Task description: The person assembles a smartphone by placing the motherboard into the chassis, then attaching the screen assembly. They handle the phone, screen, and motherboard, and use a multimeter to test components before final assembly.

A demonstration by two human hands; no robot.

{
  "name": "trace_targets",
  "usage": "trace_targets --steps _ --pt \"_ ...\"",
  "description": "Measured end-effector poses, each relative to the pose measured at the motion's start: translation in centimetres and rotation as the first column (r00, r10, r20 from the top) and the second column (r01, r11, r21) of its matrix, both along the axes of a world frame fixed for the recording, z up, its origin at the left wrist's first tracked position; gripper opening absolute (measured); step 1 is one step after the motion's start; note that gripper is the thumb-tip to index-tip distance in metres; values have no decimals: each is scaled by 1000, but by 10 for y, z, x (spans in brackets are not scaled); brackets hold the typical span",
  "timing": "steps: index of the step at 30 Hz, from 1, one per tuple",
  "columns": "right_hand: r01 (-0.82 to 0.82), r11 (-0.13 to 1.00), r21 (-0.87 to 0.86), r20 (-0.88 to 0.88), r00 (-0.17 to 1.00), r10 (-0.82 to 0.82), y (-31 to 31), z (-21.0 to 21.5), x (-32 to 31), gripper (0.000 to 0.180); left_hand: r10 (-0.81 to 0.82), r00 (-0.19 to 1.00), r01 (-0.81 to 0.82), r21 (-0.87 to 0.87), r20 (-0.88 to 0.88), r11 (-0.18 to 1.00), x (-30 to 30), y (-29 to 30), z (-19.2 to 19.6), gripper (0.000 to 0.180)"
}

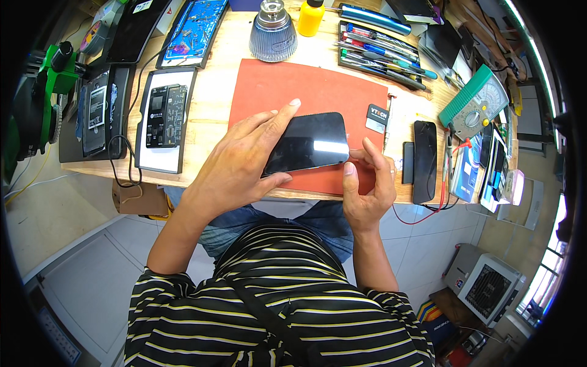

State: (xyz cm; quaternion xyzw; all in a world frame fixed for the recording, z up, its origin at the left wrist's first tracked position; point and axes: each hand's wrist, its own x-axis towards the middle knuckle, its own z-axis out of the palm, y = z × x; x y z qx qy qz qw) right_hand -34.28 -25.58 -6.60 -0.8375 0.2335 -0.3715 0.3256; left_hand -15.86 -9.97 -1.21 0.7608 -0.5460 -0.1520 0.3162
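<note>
A dark smartphone [310, 142] lies tilted over an orange-red work mat [269, 79], a bright light reflected in its glass. My left hand [235, 158] is closed around its left end, with the thumb along the near edge and the fingers over the far side. At the opposite end, my right hand [370, 189] has its curled fingers and thumb at the near right corner, seemingly gripping the edge. The exact contact there is hard to make out. Beside the mat's right edge are a small black-and-grey card [376, 116] and a thin screwdriver [389, 116].
At right lie a black phone [424, 160] and a green multimeter [474, 104] with a red lead. Tools fill a tray [382, 58] behind, near a glass jar [273, 37] and a yellow bottle [310, 18]. An opened phone [166, 116] sits in a tray at left.
</note>
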Motion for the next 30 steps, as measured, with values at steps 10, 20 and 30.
trace_targets --steps 10,20,30 --pt "10 1000 26 12 1000 -10 1 0 1 49 7 1000 -7 -9 23 1000 -1 -2 -3 112" --pt "8 1000 -9 -38 999 -9 0 2 1 53 17 997 -16 -16 77 1000 -3 -10 -5 112" --pt "-19 998 -67 -91 996 13 -2 5 3 60 55 998 -55 -7 27 998 4 12 -2 114"
